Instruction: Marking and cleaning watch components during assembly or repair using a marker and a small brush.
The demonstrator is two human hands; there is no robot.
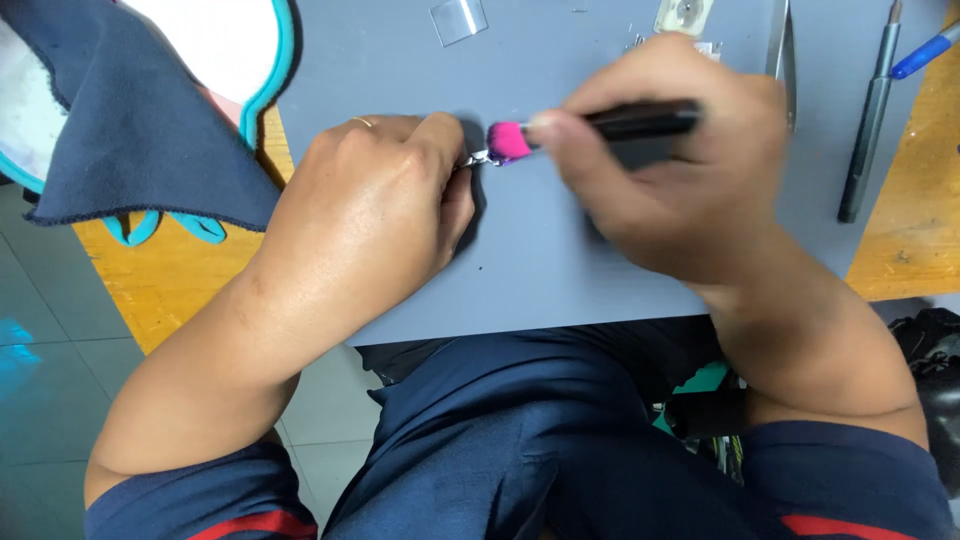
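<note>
Two hands busy: our left hand has grip pinched on small shiny metal piece; right hand has grip closed around black-handled pink-bristled brush, bristles touching piece, over grey mat surface.

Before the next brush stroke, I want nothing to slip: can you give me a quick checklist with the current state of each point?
1. Left hand pins the small metal part on the grey mat: ok.
2. Right hand grips the black-handled brush: ok.
3. Pink bristles meet the part: ok.
4. Part clean: cannot tell, mostly hidden.
5. Tweezers and grey tool lie apart from the hands: ok.
</note>
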